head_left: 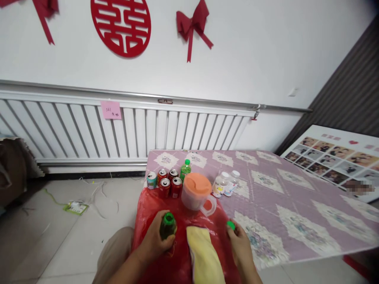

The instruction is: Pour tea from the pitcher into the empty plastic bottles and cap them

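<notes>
My left hand (156,236) is wrapped round a green plastic bottle (168,225), its mouth uncapped and facing up. Off to the right, my right hand (241,240) pinches a small green bottle cap (231,225) between thumb and fingers. Between the two hands lies a folded yellow cloth (204,252) on a red plastic sheet (154,205). Just beyond the cloth stands a clear plastic pitcher (191,201) with an orange lid (197,184) and a handle on its right side.
Several red cans (164,188) and a teal can (152,180) stand left of the pitcher. A capped green bottle (185,169) is behind it. Two white-capped bottles (220,184) stand to its right. A patterned tablecloth (266,179) covers the table; a white radiator (142,130) runs behind.
</notes>
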`<state>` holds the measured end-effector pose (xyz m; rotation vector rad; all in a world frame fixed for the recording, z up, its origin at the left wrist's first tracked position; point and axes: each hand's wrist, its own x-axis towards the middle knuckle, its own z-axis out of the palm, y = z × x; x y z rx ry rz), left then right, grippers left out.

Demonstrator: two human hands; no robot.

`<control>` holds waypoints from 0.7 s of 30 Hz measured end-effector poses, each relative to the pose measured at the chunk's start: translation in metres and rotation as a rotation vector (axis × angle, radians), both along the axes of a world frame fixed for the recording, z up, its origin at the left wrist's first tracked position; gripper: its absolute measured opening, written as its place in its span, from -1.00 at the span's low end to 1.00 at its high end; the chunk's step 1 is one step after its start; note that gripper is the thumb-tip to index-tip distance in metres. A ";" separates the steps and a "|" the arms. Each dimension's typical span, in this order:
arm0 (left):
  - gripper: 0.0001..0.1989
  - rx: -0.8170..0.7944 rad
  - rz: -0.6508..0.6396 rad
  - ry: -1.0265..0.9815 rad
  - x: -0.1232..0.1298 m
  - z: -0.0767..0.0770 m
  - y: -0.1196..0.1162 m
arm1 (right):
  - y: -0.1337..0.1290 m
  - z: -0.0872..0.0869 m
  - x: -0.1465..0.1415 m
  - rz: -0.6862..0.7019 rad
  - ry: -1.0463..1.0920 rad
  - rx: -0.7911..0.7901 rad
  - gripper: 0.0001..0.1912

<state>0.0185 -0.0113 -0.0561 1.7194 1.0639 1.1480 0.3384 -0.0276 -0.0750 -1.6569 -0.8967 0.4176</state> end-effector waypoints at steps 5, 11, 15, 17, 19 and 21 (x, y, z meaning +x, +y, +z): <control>-0.35 -0.001 -0.011 -0.002 -0.004 0.013 -0.002 | -0.014 0.035 -0.068 0.169 0.216 -0.018 -0.52; -0.38 0.045 -0.034 -0.002 -0.008 0.021 -0.001 | -0.032 0.080 -0.153 0.298 0.452 0.006 -0.53; -0.35 0.079 -0.039 0.017 -0.009 0.017 0.002 | -0.029 0.102 -0.176 0.349 0.336 -0.036 -0.54; -0.35 0.091 -0.036 0.020 -0.010 0.015 0.003 | -0.023 0.107 -0.181 0.430 0.232 -0.058 -0.54; -0.36 0.103 -0.032 0.016 -0.009 0.014 0.003 | -0.018 0.108 -0.183 0.499 0.107 -0.083 -0.56; -0.37 0.112 -0.029 0.013 -0.009 0.014 0.003 | -0.014 0.108 -0.186 0.533 0.007 -0.088 -0.59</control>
